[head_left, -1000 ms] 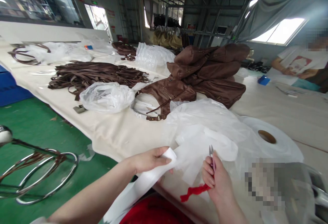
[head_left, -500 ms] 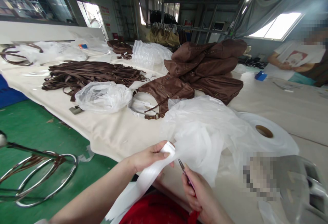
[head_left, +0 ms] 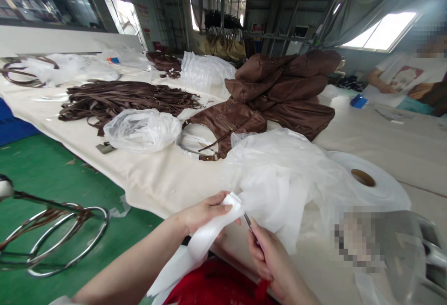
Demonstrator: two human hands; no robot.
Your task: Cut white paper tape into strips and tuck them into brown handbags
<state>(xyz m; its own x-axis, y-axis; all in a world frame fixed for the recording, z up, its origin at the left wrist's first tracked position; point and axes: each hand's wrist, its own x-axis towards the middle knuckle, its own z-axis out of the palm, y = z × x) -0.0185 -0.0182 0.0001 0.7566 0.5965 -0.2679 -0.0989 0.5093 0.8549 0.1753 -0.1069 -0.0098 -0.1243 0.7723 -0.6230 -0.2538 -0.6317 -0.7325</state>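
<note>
My left hand (head_left: 209, 212) pinches the upper end of a white strip (head_left: 200, 244), thin and folded, that hangs down toward my lap. In my right hand (head_left: 270, 254) is a pair of thread snips (head_left: 256, 237) with a dark pointed tip and a reddish handle. The tip is close beside the strip's folded end; whether it touches cannot be made out. Just beyond both hands lies a heap of white translucent sheeting (head_left: 275, 184). A brown bag (head_left: 230, 123) rests behind it, its curved strap toward me.
Brown bags (head_left: 286, 86) are piled behind the sheeting. Brown straps (head_left: 129, 100) and a bundled clear plastic bag (head_left: 143, 130) lie left. A large white roll (head_left: 380, 184) and a grey machine (head_left: 408, 254) stand right. Metal rings (head_left: 70, 240) stand over the floor. Another person (head_left: 405, 77) is far right.
The view has shifted slightly. Both hands keep nearly the same pose, with the snips' tip still close to the strip. The other person's hands have moved apart.
</note>
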